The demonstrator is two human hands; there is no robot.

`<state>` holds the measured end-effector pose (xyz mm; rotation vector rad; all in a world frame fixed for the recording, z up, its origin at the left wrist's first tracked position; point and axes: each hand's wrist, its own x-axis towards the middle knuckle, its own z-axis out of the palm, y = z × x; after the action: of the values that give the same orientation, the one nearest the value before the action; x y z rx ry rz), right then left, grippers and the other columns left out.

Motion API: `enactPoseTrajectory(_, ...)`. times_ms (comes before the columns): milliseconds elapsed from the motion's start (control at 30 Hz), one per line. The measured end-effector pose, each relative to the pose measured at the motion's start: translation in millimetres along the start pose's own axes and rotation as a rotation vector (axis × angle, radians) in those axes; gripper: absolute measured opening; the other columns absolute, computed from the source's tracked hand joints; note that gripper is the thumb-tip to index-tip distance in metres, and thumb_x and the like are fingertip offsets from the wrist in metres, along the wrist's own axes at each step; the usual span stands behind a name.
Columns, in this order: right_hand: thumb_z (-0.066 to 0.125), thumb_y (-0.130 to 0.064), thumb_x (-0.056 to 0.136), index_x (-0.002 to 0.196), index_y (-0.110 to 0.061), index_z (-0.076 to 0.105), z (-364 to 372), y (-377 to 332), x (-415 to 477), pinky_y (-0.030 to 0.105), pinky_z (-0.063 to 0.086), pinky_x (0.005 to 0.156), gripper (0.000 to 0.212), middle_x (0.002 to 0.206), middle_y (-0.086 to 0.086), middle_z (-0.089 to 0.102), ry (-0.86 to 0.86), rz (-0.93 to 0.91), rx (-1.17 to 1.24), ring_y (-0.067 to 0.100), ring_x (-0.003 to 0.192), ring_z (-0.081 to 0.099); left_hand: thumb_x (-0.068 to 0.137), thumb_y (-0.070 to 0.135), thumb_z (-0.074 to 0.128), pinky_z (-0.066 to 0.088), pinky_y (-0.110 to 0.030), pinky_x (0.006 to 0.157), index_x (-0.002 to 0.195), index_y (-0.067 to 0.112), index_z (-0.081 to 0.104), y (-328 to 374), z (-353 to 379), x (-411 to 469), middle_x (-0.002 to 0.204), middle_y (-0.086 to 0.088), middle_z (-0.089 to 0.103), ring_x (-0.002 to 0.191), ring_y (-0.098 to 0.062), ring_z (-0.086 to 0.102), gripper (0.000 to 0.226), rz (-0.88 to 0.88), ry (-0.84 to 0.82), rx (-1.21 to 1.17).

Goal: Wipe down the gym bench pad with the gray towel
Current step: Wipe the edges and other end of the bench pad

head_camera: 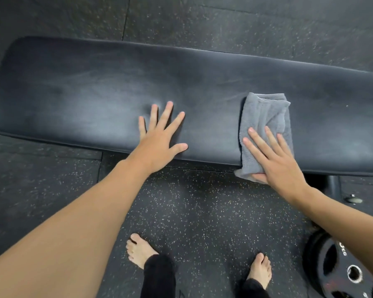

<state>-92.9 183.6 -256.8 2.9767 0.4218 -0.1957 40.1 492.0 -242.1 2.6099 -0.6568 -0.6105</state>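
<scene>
- The wiping step was in hand: the right hand lay flat with fingers spread on the folded gray towel, pressing it onto the gym bench pad.
- Its grip was open on top, though the thumb tucked under the towel's near corner, which hung over the pad's front edge.
- The left hand rested palm-down on the pad, grip open and empty, well apart from the towel, apparently bracing.
- The towel sat right of the pad's middle; the long stretch to the left looked smudged and probably not yet wiped.
- Next move, as I judged it: slide the towel along the pad with steady pressure, lifting the left hand clear first.
- No containers showed; a weight plate lay on the floor beside the bare feet.
</scene>
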Motion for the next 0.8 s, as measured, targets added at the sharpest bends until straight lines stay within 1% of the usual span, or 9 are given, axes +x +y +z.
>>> enactPoseTrajectory(67,0.046,-0.061,0.086,0.159,-0.015,0.023,-9,-35,28,0.063,0.028,0.116,0.089,0.165,0.012,0.027,0.038,-0.038,0.016,0.044,0.15,0.025,0.098,0.04,0.052,-0.005,-0.05,0.123,0.158,0.031,0.013,-14,-10,-5,0.167,0.007,-0.01,0.152,-0.02,-0.017,0.072,0.066,0.019,-0.019)
enactPoseTrajectory(133,0.057,-0.058,0.083,0.159,-0.014,0.025,-18,-82,65,0.063,0.028,0.117,0.094,0.166,0.011,0.025,0.06,-0.035,0.02,0.044,0.151,0.024,0.099,0.033,0.053,-0.001,-0.047,0.124,0.157,0.026,0.02,-35,-21,-11,0.168,0.004,-0.001,0.154,-0.018,-0.008,0.067,0.086,0.068,-0.018)
enactPoseTrajectory(267,0.069,-0.059,0.08,0.161,-0.016,0.019,-27,-180,137,0.059,0.025,0.12,0.104,0.169,0.008,0.019,0.101,-0.008,0.005,0.041,0.152,0.022,0.099,0.028,0.055,0.004,-0.046,0.123,0.154,0.022,0.031,-91,-52,-23,0.168,0.0,0.007,0.154,-0.02,-0.001,0.06,-0.037,0.169,-0.035)
enactPoseTrajectory(333,0.067,-0.058,0.083,0.161,-0.017,0.016,-32,-208,160,0.058,0.023,0.122,0.102,0.169,0.008,0.016,0.123,-0.038,0.015,0.04,0.153,0.019,0.098,0.029,0.057,0.006,-0.045,0.123,0.153,0.023,0.033,-116,-67,-30,0.167,-0.001,0.009,0.154,-0.021,0.001,0.061,-0.072,0.168,-0.024)
enactPoseTrajectory(433,0.053,-0.058,0.088,0.162,-0.019,0.015,-37,-207,165,0.057,0.021,0.122,0.092,0.17,0.007,0.013,0.091,-0.122,0.016,0.038,0.154,0.016,0.095,0.034,0.06,0.008,-0.046,0.122,0.153,0.023,0.033,-145,-85,-42,0.167,-0.002,0.01,0.154,-0.021,0.005,0.064,-0.104,0.153,0.013)
enactPoseTrajectory(567,0.037,-0.062,0.092,0.161,-0.018,0.022,-37,-164,137,0.058,0.028,0.119,0.083,0.168,0.008,0.02,0.072,-0.19,-0.041,0.038,0.154,0.019,0.089,0.046,0.065,0.011,-0.053,0.121,0.152,0.024,0.034,-183,-109,-49,0.167,-0.003,0.011,0.154,-0.024,0.006,0.073,-0.205,0.173,0.063)
enactPoseTrajectory(667,0.044,-0.059,0.088,0.161,-0.018,0.018,-36,-147,121,0.061,0.028,0.117,0.088,0.168,0.009,0.021,0.038,-0.167,-0.032,0.039,0.154,0.017,0.078,0.061,0.068,0.011,-0.063,0.117,0.152,0.032,0.032,-210,-124,-50,0.167,-0.002,0.008,0.152,-0.034,0.003,0.088,-0.358,0.176,0.068)
enactPoseTrajectory(733,0.05,-0.057,0.086,0.162,-0.018,0.014,-36,-154,127,0.063,0.027,0.117,0.092,0.168,0.009,0.019,0.024,-0.168,-0.016,0.041,0.154,0.016,0.074,0.067,0.067,0.013,-0.068,0.115,0.153,0.035,0.03,-217,-126,-50,0.167,-0.003,0.008,0.151,-0.04,0.004,0.092,-0.389,0.155,0.084)
enactPoseTrajectory(800,0.062,-0.054,0.086,0.161,-0.017,0.015,-39,-180,148,0.065,0.027,0.117,0.096,0.168,0.01,0.02,0.052,-0.167,-0.005,0.044,0.153,0.017,0.076,0.066,0.067,0.013,-0.07,0.113,0.152,0.036,0.03,-216,-125,-47,0.167,-0.005,0.009,0.15,-0.043,0.005,0.091,-0.395,0.137,0.094)
